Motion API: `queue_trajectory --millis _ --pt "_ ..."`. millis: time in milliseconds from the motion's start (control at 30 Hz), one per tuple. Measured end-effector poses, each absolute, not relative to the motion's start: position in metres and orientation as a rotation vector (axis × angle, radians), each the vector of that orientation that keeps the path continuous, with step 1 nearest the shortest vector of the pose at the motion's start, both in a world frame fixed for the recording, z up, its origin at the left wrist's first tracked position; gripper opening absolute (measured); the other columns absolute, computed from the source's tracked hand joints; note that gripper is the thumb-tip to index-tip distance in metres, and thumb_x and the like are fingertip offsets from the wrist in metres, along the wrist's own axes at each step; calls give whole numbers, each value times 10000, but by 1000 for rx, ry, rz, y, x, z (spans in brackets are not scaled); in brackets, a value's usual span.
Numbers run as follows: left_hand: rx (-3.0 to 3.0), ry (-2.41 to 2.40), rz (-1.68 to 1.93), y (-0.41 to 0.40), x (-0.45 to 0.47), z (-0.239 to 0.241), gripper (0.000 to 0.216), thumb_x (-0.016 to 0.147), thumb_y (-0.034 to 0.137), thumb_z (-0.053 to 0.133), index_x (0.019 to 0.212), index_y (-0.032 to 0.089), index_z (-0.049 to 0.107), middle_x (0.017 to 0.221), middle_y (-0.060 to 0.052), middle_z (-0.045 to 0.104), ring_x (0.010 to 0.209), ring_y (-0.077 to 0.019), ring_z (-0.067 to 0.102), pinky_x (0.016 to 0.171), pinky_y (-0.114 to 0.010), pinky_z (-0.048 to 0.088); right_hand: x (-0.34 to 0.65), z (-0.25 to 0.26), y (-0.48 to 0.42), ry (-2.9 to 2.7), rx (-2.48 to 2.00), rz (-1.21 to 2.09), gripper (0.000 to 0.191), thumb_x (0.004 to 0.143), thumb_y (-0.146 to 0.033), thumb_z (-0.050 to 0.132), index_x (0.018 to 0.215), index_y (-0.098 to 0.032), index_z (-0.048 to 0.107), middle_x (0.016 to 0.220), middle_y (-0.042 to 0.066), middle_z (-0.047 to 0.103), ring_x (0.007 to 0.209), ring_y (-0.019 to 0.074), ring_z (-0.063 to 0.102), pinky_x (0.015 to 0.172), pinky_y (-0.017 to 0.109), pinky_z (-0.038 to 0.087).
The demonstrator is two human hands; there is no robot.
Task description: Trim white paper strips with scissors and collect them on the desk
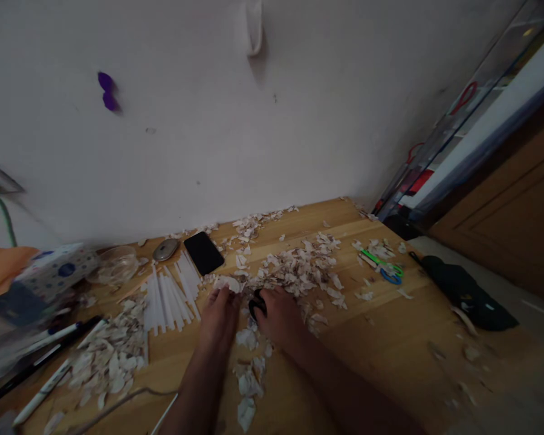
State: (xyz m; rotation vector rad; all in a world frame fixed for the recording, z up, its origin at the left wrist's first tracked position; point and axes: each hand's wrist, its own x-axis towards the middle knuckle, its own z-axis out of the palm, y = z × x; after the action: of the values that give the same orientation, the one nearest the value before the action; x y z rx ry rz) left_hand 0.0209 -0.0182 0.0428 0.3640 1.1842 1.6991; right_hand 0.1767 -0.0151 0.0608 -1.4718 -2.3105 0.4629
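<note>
My left hand [219,309] is closed, its fingertips pinching a thin whitish flake-like piece [228,283]. Close to its right, my right hand [280,313] is curled around black loop handles [256,306] that look like those of scissors; the blades cannot be made out. Just beyond both hands spreads a heap of pale, brownish-edged flakes [299,269]. Larger crumpled whitish pieces [248,383] lie in a line between my forearms. Several translucent white sticks [165,302] are laid out left of my left hand.
A black phone [204,252] and an oval metallic object [165,249] lie at the back. Another flake pile [111,356], pens [43,391] and a dotted box [58,272] occupy the left. Green-and-blue scissors [381,266] and a dark green pouch [469,293] are at right.
</note>
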Motion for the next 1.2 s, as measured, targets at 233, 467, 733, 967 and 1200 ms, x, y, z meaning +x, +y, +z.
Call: queue_trajectory --millis 233,467,733,967,1200 --pt "257 1096 1728 -21 30 53 219 631 314 828 736 218 661 741 3 697 683 -133 634 727 -264 532 177 59 -15 -2321 -1470 453 68 877 -268 644 899 -205 634 959 59 710 1014 256 582 850 334 410" --pt "397 1211 1723 -19 29 51 253 570 266 825 786 178 727 805 -34 749 726 -161 666 690 -248 498 176 61 -16 -2332 -1441 450 92 863 -278 663 893 -200 624 946 58 698 1007 252 573 853 328 407" --pt "552 1432 1606 -23 17 48 242 631 341 793 788 162 748 736 -31 736 658 -170 650 652 -262 475 176 65 -16 -2338 -1461 496 69 890 -260 637 920 -198 635 968 65 703 1027 247 574 870 324 404" --pt "621 1460 1525 -23 13 55 245 604 329 799 769 152 754 767 -57 749 667 -187 657 648 -276 483 177 65 -17 -2333 -1458 472 61 890 -256 634 922 -203 632 974 65 703 1013 249 577 868 327 409" --pt "361 1108 1667 -24 28 60 230 623 342 825 776 224 700 918 -60 760 898 -229 689 749 -316 544 175 63 -17 -2318 -1466 463 65 895 -251 631 930 -197 642 985 70 712 1038 260 575 889 334 415"
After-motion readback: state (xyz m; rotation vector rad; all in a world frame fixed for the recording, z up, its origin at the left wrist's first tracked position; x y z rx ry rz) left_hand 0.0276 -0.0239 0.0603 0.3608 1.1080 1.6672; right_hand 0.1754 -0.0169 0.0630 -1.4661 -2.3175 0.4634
